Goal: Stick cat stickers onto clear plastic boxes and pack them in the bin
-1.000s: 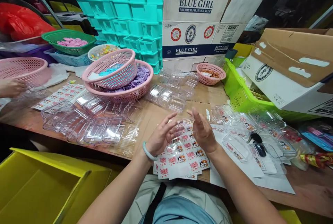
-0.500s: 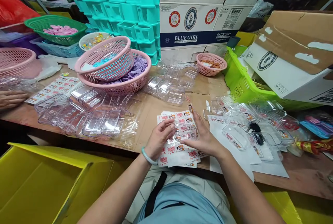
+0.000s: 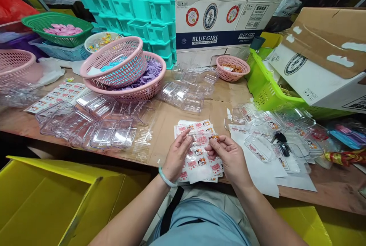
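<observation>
A clear plastic cover (image 3: 196,138) is held over a stack of sticker sheets (image 3: 200,170) printed with cartoon cats and red lettering. My left hand (image 3: 177,158) grips the cover's left end between thumb and fingers. At the right end, the thumb and fingers of my right hand (image 3: 228,156) pinch a small cat sticker (image 3: 214,138) against or just above the cover; whether it touches is unclear. The right hand's fingers are curled, partly hiding the sheets below. Beside it lie clear covers bearing stickers (image 3: 257,150) on white backing paper (image 3: 261,183).
Clear plastic parts (image 3: 111,133) lie in rows to the left. Behind them stand stacked pink baskets (image 3: 122,95), turquoise bins (image 3: 137,6) and beer cartons (image 3: 211,21). A lime-green crate (image 3: 265,90) is at the right; a yellow box (image 3: 57,200) sits below the table's front edge.
My right hand has gone from spread fingers with the sticker on a raised fingertip to a pinch on the sticker at the cover's right end. My left hand keeps hold of the cover.
</observation>
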Action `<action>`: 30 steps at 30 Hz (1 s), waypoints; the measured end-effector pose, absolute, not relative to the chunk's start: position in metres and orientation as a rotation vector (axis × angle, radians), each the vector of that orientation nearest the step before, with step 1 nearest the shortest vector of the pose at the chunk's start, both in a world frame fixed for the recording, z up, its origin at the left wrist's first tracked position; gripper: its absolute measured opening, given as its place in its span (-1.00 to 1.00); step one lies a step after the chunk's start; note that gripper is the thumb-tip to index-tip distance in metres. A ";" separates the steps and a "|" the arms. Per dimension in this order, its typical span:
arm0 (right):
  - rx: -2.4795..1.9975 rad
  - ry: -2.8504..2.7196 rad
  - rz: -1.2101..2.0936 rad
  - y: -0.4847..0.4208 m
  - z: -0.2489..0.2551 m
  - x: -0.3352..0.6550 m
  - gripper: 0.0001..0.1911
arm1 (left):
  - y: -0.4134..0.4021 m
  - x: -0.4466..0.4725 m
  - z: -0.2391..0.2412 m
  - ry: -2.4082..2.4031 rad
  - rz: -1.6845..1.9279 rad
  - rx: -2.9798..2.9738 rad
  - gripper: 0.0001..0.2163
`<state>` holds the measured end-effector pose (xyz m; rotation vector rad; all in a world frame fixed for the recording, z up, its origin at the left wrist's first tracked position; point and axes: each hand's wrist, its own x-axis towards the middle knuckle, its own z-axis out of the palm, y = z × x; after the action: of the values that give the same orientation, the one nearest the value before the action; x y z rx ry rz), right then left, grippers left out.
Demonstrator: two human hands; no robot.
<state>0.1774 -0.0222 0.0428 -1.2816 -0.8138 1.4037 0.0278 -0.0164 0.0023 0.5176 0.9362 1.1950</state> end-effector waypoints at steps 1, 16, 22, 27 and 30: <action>-1.280 -0.789 1.405 -0.024 0.041 0.176 -0.63 | -0.018 0.029 0.001 0.939 1.201 0.512 -0.59; -1.294 -0.759 1.383 -0.028 0.035 0.169 -0.63 | -0.020 0.030 -0.001 0.929 1.210 0.485 -0.63; -1.311 -0.781 1.377 -0.027 0.035 0.169 -0.63 | -0.020 0.030 -0.001 0.938 1.207 0.494 -0.59; -1.356 -0.835 1.347 -0.027 0.035 0.168 -0.60 | -0.020 0.030 -0.001 0.952 1.199 0.567 -0.56; -1.463 -0.989 1.216 -0.028 0.033 0.169 -0.63 | -0.020 0.031 -0.003 0.961 1.204 0.619 -0.53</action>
<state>0.1690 -0.0284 0.0327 -1.4633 -0.9885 1.2156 0.0309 -0.0200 -0.0027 0.6193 0.9609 1.2039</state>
